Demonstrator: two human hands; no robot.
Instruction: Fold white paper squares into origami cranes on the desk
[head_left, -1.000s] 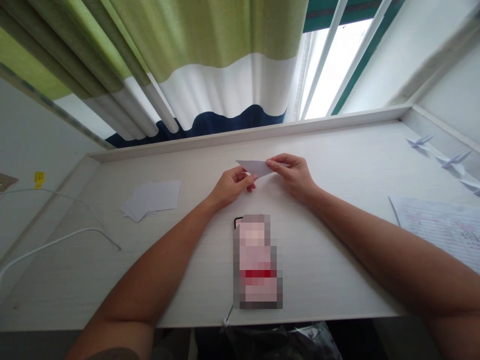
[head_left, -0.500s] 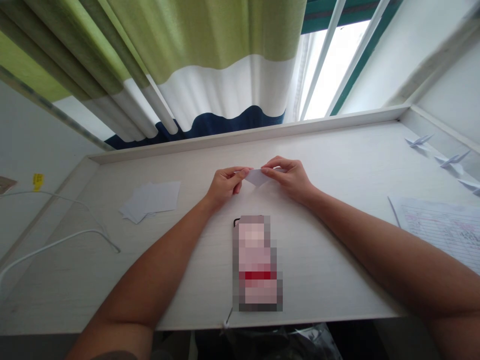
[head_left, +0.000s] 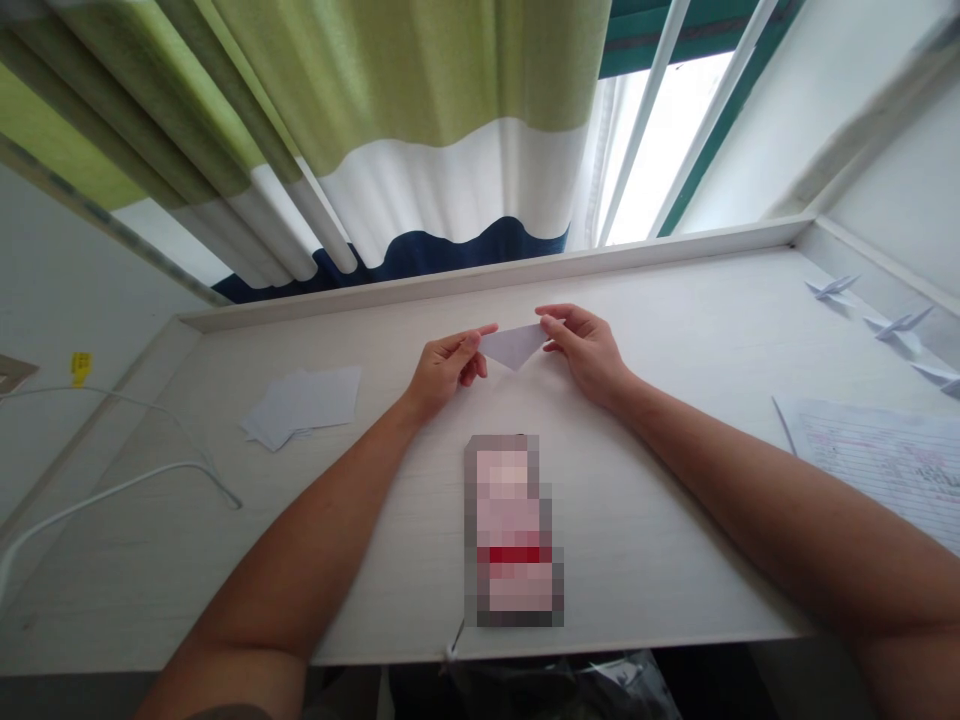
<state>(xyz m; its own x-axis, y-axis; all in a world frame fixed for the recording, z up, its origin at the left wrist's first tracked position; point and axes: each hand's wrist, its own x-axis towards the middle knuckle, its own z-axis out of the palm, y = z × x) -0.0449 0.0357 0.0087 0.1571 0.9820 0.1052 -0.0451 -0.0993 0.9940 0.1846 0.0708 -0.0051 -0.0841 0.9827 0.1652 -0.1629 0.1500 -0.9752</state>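
A small white sheet of paper (head_left: pixel 514 346), folded into a triangle with its point toward me, is held up between my two hands over the desk. My left hand (head_left: pixel 448 364) pinches its left corner between thumb and index finger, the other fingers curled below. At the right corner, my right hand (head_left: pixel 583 345) grips the paper between thumb and fingers. Nearer to me on the desk lies a phone (head_left: pixel 513 530), its surface blurred out by pixels.
Loose white paper squares (head_left: pixel 319 400) lie left of my left arm. Folded paper shapes (head_left: pixel 832 289) line the desk's right side, above a lined, written-on sheet (head_left: pixel 877 460). A white cable (head_left: pixel 120 490) curves across the left. A raised ledge (head_left: pixel 480 282) runs along the back, below the curtain (head_left: pixel 457 90).
My hands have moved apart slightly, the right one a little up and to the right. More of the folded triangle now shows between them.
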